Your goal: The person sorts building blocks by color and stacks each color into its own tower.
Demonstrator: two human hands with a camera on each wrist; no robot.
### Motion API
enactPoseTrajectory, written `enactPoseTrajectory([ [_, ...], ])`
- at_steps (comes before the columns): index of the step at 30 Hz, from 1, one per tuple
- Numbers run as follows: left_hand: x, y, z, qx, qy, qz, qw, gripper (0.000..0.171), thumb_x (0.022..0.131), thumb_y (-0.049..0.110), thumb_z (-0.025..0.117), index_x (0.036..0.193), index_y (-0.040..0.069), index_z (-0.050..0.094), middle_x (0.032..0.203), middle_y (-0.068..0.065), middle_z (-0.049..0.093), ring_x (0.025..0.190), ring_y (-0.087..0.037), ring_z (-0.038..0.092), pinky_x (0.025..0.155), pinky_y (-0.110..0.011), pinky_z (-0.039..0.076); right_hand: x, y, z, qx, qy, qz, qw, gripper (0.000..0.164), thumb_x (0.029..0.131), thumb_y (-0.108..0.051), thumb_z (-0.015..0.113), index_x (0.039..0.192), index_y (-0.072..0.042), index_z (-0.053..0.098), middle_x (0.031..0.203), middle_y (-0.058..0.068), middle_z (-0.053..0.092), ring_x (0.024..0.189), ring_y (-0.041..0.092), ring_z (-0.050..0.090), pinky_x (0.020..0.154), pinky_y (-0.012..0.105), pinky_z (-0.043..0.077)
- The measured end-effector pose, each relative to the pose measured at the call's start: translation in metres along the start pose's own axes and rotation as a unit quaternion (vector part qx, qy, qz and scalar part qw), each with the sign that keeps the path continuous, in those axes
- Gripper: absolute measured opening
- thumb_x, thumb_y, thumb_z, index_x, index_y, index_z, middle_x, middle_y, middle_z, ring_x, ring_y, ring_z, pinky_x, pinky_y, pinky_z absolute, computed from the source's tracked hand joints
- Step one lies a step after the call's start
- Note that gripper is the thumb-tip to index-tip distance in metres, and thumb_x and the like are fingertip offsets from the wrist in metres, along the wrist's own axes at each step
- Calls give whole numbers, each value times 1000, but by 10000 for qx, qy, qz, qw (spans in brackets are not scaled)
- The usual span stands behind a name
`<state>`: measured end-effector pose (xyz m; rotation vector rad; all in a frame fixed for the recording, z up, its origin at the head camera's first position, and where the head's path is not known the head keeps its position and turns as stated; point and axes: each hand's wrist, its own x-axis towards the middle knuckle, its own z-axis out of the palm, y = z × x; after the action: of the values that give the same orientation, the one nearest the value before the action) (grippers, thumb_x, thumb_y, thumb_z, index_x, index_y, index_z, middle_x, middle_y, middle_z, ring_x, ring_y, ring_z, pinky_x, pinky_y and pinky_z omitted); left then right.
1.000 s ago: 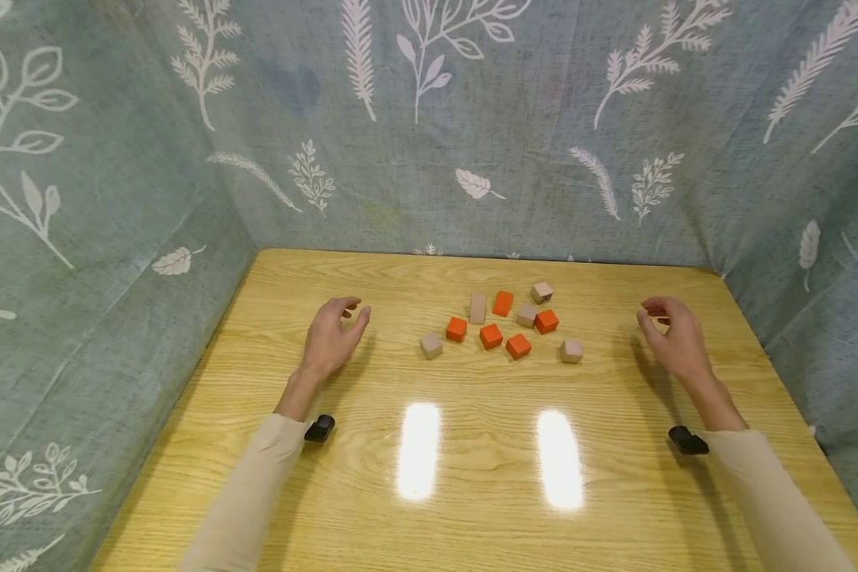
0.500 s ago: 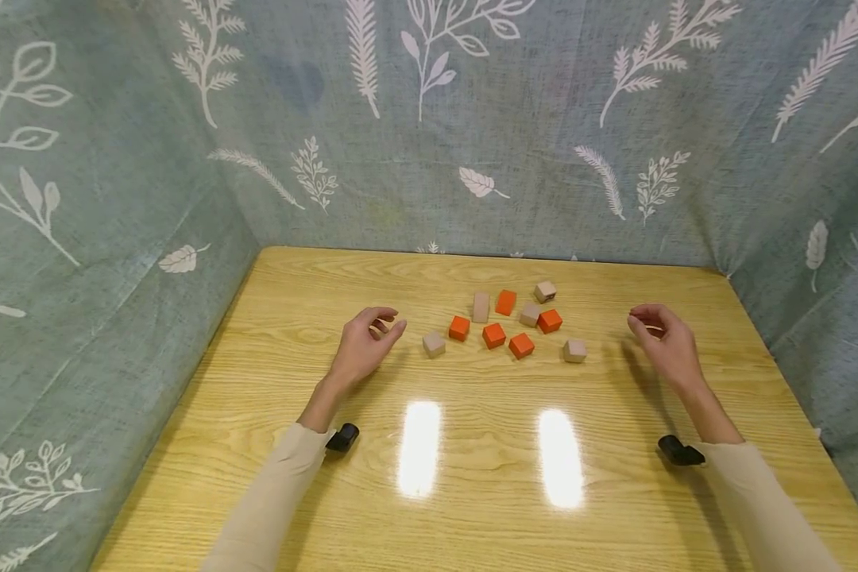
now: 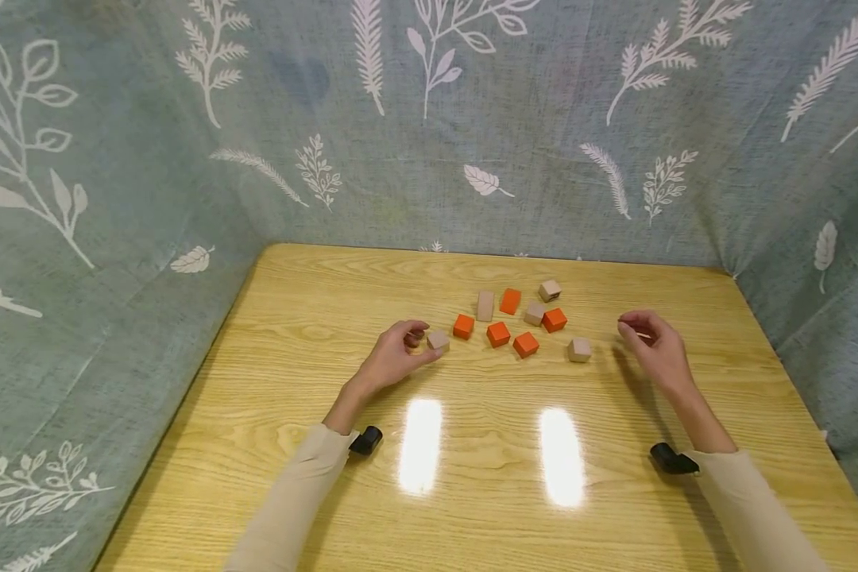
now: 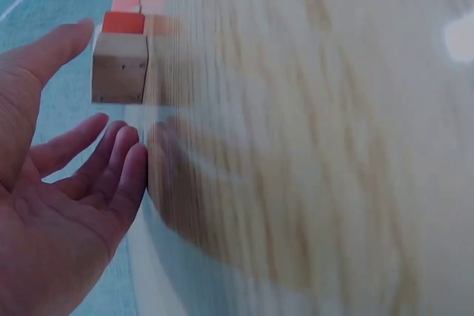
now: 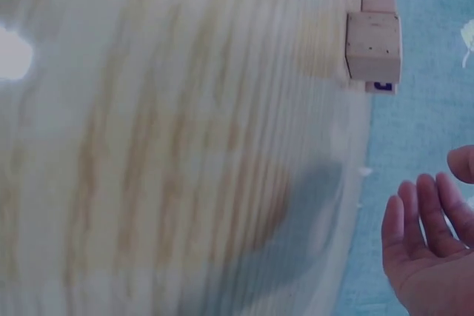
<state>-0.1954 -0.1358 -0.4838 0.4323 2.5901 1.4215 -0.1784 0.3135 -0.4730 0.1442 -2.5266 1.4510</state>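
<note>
My left hand (image 3: pixel 395 353) is beside the leftmost pale wooden cube (image 3: pixel 438 342), thumb to the near side of it and fingers to the left. In the left wrist view the same pale cube (image 4: pixel 120 68) lies just beyond the spread thumb and fingertips, with a gap showing below it. My right hand (image 3: pixel 655 347) hovers over the table at the right, fingers gently bent and holding nothing. Nearest to it is another pale cube (image 3: pixel 579 349), seen in the right wrist view as a pale block (image 5: pixel 373 46) well ahead of the fingers.
Between the hands lie several orange blocks, among them an orange cube (image 3: pixel 498 334) and a flat orange block (image 3: pixel 511 301). A pale oblong block (image 3: pixel 485 305) and a marked pale cube (image 3: pixel 550 291) lie farther back. Leaf-patterned curtain (image 3: pixel 400 159) surrounds the wooden table (image 3: pixel 493 477).
My left hand has moved right, from the table's left side to the leftmost pale cube. The right hand has drifted slightly left and nearer. The blocks stay in place.
</note>
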Motion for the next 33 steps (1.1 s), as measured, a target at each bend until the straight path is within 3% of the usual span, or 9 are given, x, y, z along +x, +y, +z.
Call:
enactPoseTrajectory([
  [3, 2, 2, 3, 56, -11, 94, 9999, 56, 91, 24, 82, 137, 0, 59, 121, -13, 62, 107, -26, 60, 91, -42, 53, 0, 0, 3, 38, -5, 6, 10000, 33, 106, -18, 61, 125, 8, 60, 113, -9, 61, 104, -9, 56, 87, 5, 44],
  [10, 4, 1, 9, 235, 202, 200, 9993, 44, 91, 16, 81, 127, -1, 63, 113, -12, 62, 98, -24, 62, 84, -38, 54, -3, -1, 12, -52, -58, 93, 9999, 32, 106, -15, 61, 127, 8, 61, 121, 20, 62, 104, -10, 54, 87, 5, 43],
  [19, 0, -2, 9, -66, 313, 138, 9994, 36, 92, 12, 79, 123, -2, 65, 115, -13, 63, 104, -27, 63, 89, -40, 55, -6, -2, 20, 41, -123, 92, 9999, 32, 106, -18, 59, 125, 8, 61, 116, 10, 63, 103, -9, 56, 87, 6, 44],
  [26, -6, -5, 3, -316, 175, 18, 9993, 34, 92, 10, 79, 123, 1, 67, 115, -12, 66, 105, -26, 64, 91, -38, 55, -9, -3, 23, 30, -205, 104, 9997, 32, 107, -18, 59, 125, 8, 62, 119, 21, 63, 102, -10, 55, 86, 5, 45],
  [33, -14, -9, -7, -354, 47, 19, 9994, 35, 92, 10, 79, 124, 2, 67, 113, -10, 68, 103, -24, 65, 91, -38, 55, -10, -6, 27, 60, -308, 53, 9995, 33, 108, -19, 58, 127, 8, 60, 120, 21, 63, 104, -9, 54, 87, 5, 44],
])
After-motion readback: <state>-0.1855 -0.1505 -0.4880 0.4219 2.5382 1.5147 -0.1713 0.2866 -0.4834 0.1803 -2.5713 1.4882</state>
